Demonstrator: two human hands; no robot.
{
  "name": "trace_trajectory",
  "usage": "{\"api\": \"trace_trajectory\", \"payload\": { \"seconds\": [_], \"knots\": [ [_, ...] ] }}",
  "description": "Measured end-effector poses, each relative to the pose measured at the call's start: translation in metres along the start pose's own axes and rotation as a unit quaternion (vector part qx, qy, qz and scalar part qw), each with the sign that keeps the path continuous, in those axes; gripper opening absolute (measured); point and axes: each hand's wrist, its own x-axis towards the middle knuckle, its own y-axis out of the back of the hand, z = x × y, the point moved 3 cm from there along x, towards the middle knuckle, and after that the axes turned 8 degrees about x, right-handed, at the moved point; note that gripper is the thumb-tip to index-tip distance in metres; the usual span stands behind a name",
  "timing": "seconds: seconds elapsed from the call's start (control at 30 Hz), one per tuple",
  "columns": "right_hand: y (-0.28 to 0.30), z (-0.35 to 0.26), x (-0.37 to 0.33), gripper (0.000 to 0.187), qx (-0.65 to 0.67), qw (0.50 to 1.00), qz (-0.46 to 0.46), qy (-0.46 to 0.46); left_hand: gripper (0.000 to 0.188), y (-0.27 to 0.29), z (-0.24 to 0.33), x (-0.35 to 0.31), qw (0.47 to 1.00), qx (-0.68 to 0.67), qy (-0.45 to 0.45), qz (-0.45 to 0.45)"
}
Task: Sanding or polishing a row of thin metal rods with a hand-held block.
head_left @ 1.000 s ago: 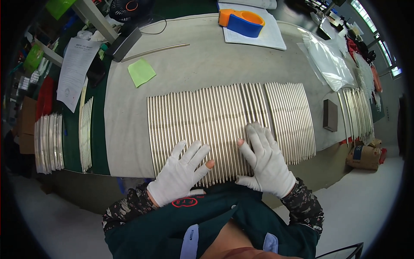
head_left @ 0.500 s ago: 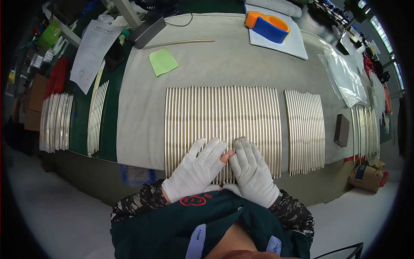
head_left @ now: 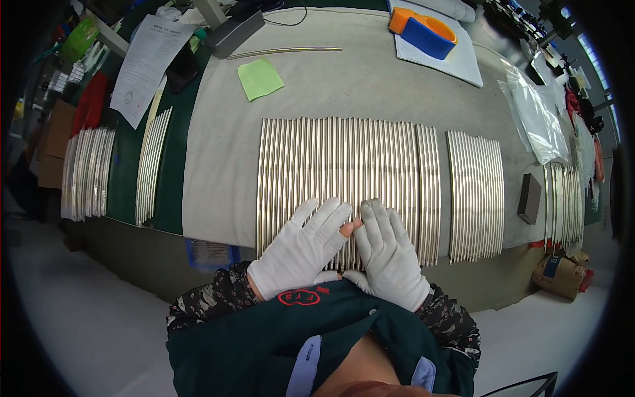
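Note:
A wide row of thin shiny metal rods (head_left: 344,155) lies side by side on the grey cloth-covered table, their near ends by the front edge. My left hand (head_left: 301,245), in a white glove, rests flat on the near part of the row, fingers stretched out. Beside it my right hand (head_left: 385,248), gloved too, lies flat on the same rods with its fingers pointing away from me. Bare fingertips poke out of the gloves where the hands nearly meet. A narrow gap splits a few rods at the row's right side from the rest.
Right of the row lies a smaller group of rods (head_left: 476,198), then a dark block (head_left: 528,198). Bundled rods (head_left: 88,175) lie far left. Toward the back are a green paper note (head_left: 260,79), a single rod (head_left: 284,51) and an orange-and-blue tape dispenser (head_left: 423,34).
A narrow gap has appeared near the right side of the wide row. Both hands stay flat on the rods. The whole view has shifted slightly.

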Motion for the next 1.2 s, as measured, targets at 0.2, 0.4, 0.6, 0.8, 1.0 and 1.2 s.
{"api": "trace_trajectory", "payload": {
  "seconds": [0.2, 0.4, 0.6, 0.8, 1.0, 1.2],
  "knots": [
    [-0.003, -0.012, 0.012, 0.087, 0.029, 0.998, 0.022, 0.044, 0.093, 0.011, -0.014, -0.016, 0.999, -0.026, 0.014, -0.023],
    [-0.008, -0.019, 0.02, 0.084, 0.014, 0.998, 0.023, 0.055, 0.088, 0.016, -0.016, -0.023, 0.999, -0.016, 0.029, -0.023],
    [0.007, -0.016, 0.014, 0.081, 0.102, 0.99, 0.052, 0.078, 0.094, 0.013, -0.018, -0.022, 0.999, 0.006, 0.01, -0.034],
    [0.031, 0.04, -0.024, 0.084, 0.082, 0.986, 0.14, -0.033, 0.095, 0.013, -0.017, -0.028, 1.0, 0.008, 0.009, -0.011],
    [0.006, 0.049, -0.03, 0.088, 0.03, 0.993, 0.09, -0.063, 0.101, 0.012, -0.017, -0.024, 1.0, 0.02, -0.012, -0.011],
    [0.017, 0.025, -0.011, 0.088, 0.111, 0.991, 0.059, 0.038, 0.096, 0.013, -0.018, -0.025, 1.0, 0.011, -0.01, -0.019]
  ]
}}
